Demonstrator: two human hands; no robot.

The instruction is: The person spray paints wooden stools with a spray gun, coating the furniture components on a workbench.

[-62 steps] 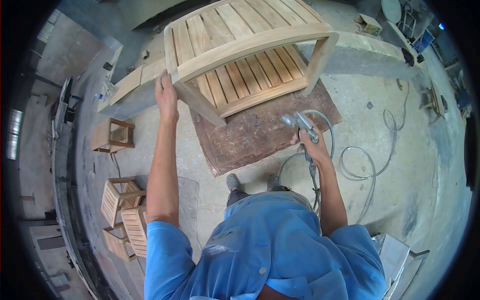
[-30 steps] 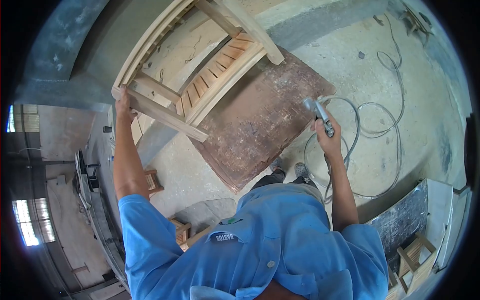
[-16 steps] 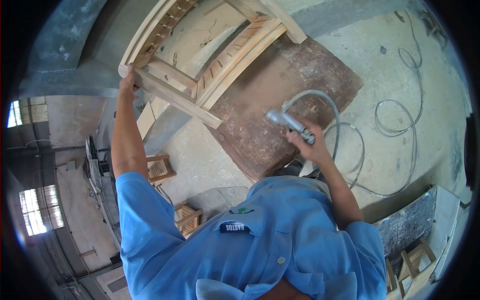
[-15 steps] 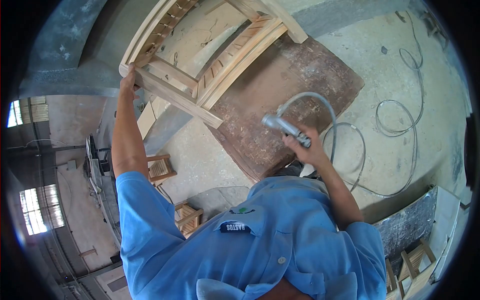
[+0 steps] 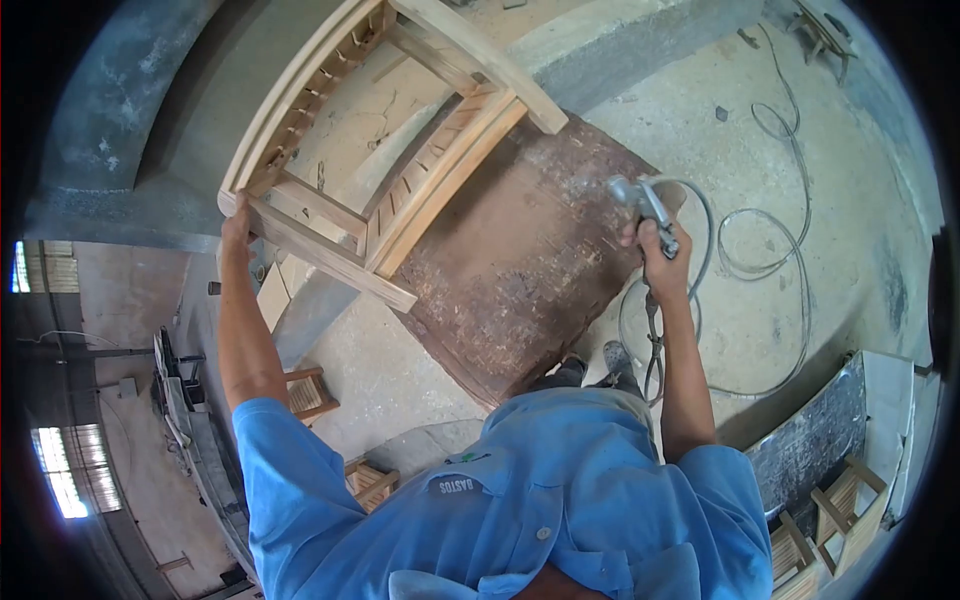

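Spray gun [image 5: 652, 208], gripped by the right hand [image 5: 664, 264], is moving away from the wooden frame [image 5: 453, 188] the left hand [image 5: 237, 227] is gripping.

Floor [image 5: 350, 350], far right corner: small wooden stand [image 5: 828, 40]. Dark lump [image 5: 722, 114] near far edge, by concrete ledge [image 5: 640, 60]. Tan flat board [image 5: 273, 297] at ledge's left end. Floor's left side: two wooden stools [image 5: 312, 395], partly hidden. Near right corner: scuffed dark panel [image 5: 812, 430], pale panel [image 5: 886, 395] beside it, slatted stools [image 5: 838, 505].
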